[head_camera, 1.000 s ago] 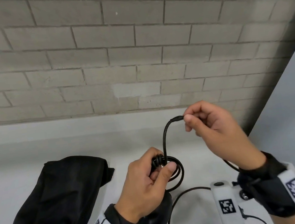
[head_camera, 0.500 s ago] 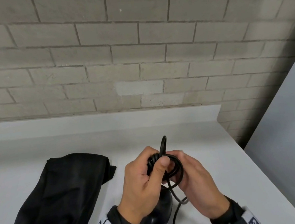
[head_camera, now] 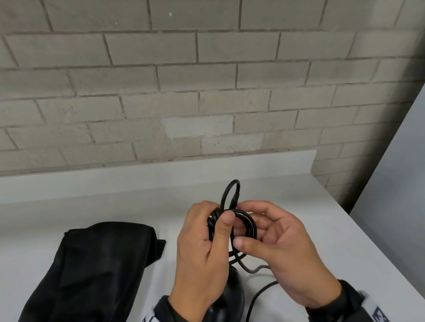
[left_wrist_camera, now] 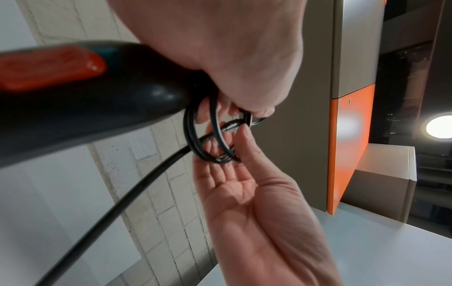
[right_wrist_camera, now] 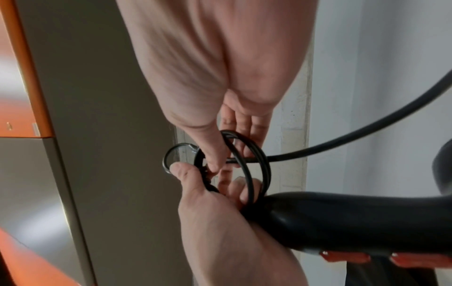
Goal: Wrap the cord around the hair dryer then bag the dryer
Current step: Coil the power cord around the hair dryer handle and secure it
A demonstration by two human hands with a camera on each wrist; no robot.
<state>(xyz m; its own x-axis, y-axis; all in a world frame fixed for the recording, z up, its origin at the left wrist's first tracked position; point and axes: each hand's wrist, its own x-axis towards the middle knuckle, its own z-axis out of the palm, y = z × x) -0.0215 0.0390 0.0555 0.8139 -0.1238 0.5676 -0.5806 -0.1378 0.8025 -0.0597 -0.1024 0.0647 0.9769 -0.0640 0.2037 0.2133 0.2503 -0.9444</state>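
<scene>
In the head view my left hand grips the handle end of the black hair dryer, thumb pressing the black cord coils against it. A small loop of cord sticks up above the hands. My right hand lies palm up beside the coils, fingers behind them and thumb over a strand, pinching the cord. The left wrist view shows the dryer handle with its red switch, and the coils at its end. Loose cord trails down to the table.
A black fabric bag lies on the white table to the left of my hands. A brick wall stands behind. A grey panel borders the table's right side.
My right hand has come down from holding the cord raised high and now lies against the coils, palm turned up. The left hand has kept its grip.
</scene>
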